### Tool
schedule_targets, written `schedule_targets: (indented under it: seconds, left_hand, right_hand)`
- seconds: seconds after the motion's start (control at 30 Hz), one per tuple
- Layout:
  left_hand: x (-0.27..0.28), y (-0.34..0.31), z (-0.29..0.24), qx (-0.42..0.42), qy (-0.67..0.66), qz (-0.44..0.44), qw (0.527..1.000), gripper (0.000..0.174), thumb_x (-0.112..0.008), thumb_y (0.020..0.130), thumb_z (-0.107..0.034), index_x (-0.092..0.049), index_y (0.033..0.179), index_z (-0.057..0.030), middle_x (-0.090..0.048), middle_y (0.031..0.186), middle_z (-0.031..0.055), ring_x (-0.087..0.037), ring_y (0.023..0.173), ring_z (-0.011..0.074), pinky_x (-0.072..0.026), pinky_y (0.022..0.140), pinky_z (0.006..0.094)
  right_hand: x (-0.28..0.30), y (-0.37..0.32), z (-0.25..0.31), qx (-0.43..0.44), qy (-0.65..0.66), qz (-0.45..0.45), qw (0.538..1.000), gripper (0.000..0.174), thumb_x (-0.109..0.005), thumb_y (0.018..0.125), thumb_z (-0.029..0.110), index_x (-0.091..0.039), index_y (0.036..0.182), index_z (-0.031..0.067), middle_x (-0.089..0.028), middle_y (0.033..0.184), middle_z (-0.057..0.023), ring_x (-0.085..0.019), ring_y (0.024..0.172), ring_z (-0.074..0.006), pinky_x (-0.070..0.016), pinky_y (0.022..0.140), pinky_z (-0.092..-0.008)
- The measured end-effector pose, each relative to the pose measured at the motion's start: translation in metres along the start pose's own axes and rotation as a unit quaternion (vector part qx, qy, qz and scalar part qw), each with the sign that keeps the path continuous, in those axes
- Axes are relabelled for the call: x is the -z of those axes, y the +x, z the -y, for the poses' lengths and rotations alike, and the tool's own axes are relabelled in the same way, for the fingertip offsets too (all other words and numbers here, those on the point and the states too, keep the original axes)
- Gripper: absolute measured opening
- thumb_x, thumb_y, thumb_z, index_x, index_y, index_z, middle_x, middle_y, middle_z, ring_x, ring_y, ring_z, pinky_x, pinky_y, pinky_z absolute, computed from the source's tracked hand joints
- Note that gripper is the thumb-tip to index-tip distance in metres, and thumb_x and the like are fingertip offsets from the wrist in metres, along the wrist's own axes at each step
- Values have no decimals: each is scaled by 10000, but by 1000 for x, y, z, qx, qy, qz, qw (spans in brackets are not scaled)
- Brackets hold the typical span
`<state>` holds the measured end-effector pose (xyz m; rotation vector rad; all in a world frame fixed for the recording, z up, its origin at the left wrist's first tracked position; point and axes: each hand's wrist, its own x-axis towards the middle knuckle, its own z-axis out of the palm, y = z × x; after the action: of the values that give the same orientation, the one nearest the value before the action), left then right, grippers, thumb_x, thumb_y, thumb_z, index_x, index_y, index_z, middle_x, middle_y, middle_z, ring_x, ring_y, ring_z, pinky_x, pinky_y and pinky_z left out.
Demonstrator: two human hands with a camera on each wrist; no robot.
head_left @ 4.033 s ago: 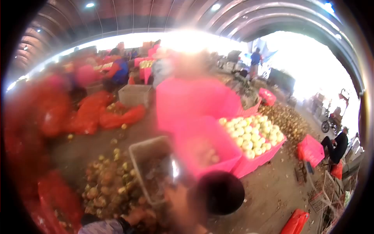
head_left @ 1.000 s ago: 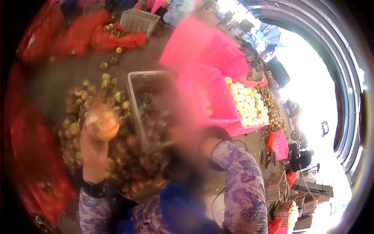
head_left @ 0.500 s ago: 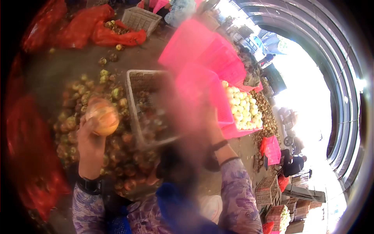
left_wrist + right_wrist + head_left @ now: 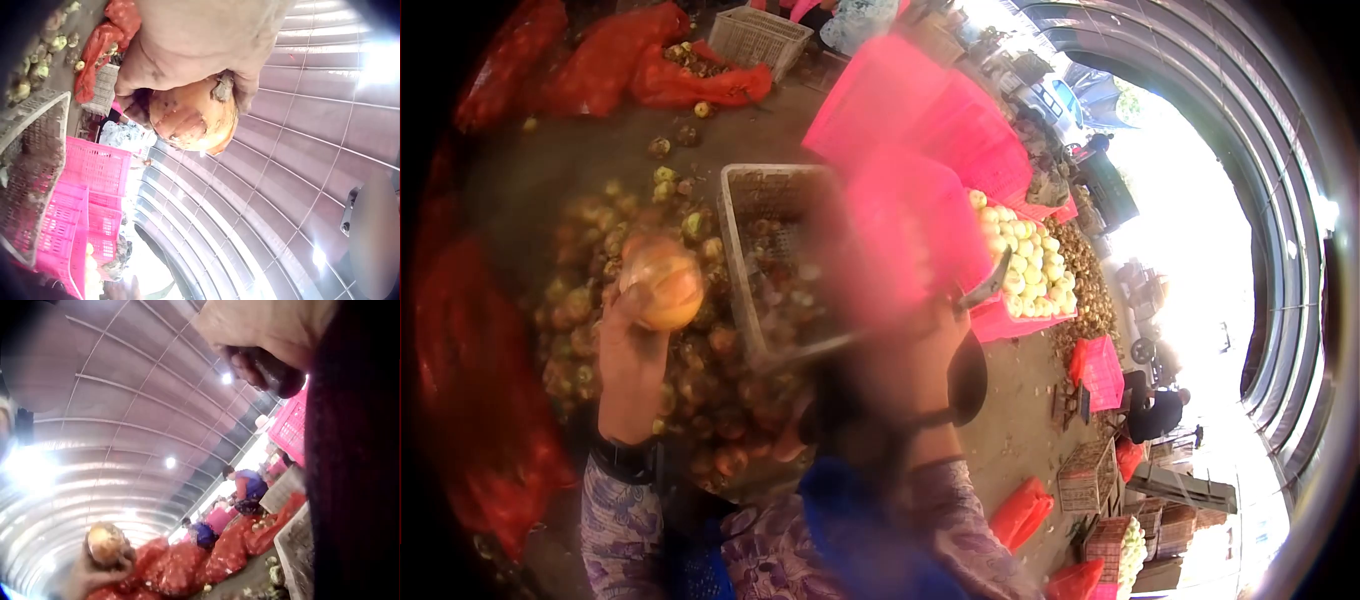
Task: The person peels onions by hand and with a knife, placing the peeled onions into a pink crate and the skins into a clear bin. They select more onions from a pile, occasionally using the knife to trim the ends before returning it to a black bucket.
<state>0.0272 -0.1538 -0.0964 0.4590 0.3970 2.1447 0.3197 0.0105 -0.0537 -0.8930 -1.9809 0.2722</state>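
Note:
My left hand (image 4: 630, 350) grips a large onion (image 4: 665, 285) with pale orange, partly peeled skin, raised above the onion pile (image 4: 720, 400). In the left wrist view, curled fingers and thumb hold the onion (image 4: 194, 122) from both sides, its dry brown stub facing outward. A knife (image 4: 988, 283) with a short blade sticks out beyond my right hand (image 4: 930, 365), which is partly blurred by a smudge in the head view. The right wrist view has that hand (image 4: 269, 331) curled round the dark handle (image 4: 275, 374). The knife and the onion are well apart.
A grey crate (image 4: 740, 290) with some onions inside stands ahead, beside pink crates (image 4: 910, 200). Peeled onions (image 4: 1030, 265) fill one pink crate at the right. Red mesh sacks (image 4: 490, 400) lie at the left. Other people (image 4: 250, 487) work farther off.
Four seconds ago both hands were low near the pile and grey crate. The left hand now holds the raised onion. Over the last second the right forearm shifted left and the blade came into view.

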Motion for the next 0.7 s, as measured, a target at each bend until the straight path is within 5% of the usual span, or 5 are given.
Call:
schedule_targets:
  seconds: [0.17, 0.43, 0.7]
  left_hand:
    - [5, 1, 2, -2, -24, 19, 1000, 553, -734, 875, -135, -482, 1346, 7, -556, 1352, 133, -541, 1258, 276, -481, 1082, 440]
    - [12, -2, 8, -3, 12, -76, 997, 578, -748, 867, -172, -484, 1347, 12, -574, 1323, 124, -554, 1238, 274, -496, 1052, 445]
    - [14, 4, 12, 1, -3, -34, 999, 567, -741, 869, -170, -486, 1342, 13, -584, 1309, 124, -573, 1216, 271, -504, 1043, 443]
  right_hand:
    - [-7, -1, -9, 52, -96, 24, 994, 397, -540, 911, 250, -586, 1246, 42, -541, 976, -69, -584, 886, -213, -499, 713, -384]
    - [-18, -2, -9, 120, -178, 63, 975, 432, -570, 901, 288, -574, 1265, 55, -522, 1070, -105, -560, 967, -256, -481, 773, -403]
    - [-20, -12, -6, 140, -198, 98, 965, 471, -600, 892, 327, -561, 1283, 68, -503, 1163, -141, -536, 1049, -299, -462, 834, -422]
